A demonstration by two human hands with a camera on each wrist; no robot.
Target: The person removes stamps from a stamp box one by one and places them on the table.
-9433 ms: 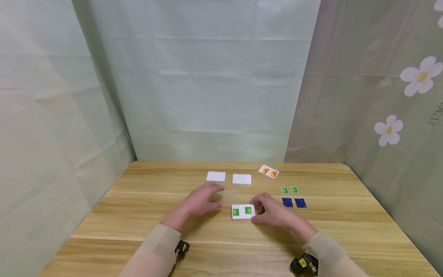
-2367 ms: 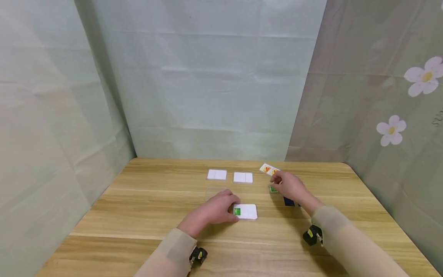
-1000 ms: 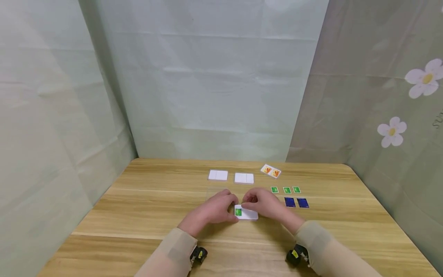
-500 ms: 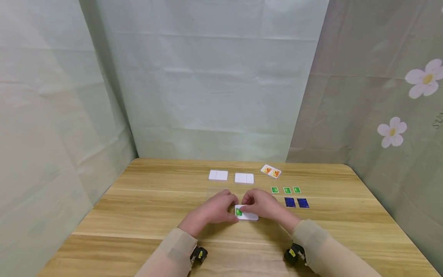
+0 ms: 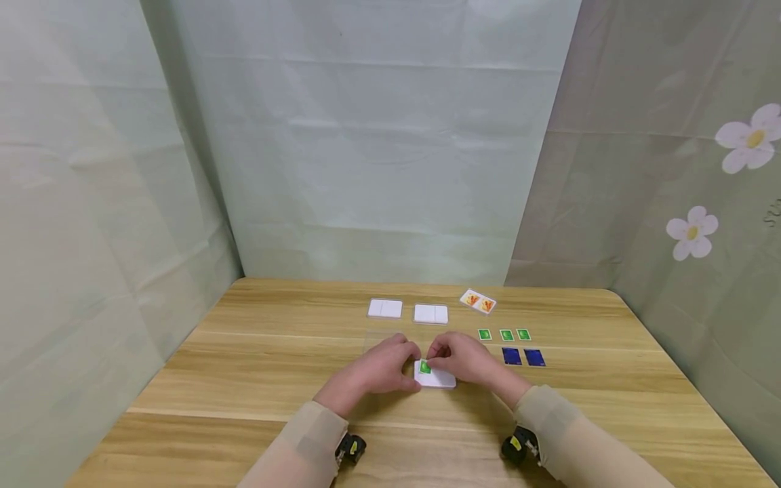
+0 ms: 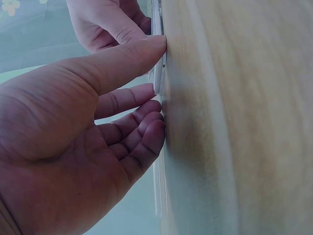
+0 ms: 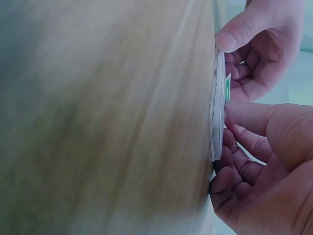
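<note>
Green square (image 5: pixel 424 367) tilted at the left end of a white card stack (image 5: pixel 439 382)
The right hand (image 5: pixel 466 358) pinches the square; the left hand (image 5: pixel 382 366) grips the stack between thumb and fingers. Rightward on the wooden worktop (image 5: pixel 262 359) lie three more green squares (image 5: pixel 506 335), two blue squares (image 5: pixel 511 356) just nearer.

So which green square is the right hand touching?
The green square over the white stack, touched by the right hand; the other three squares lie in a row on the table, farther right.
</note>
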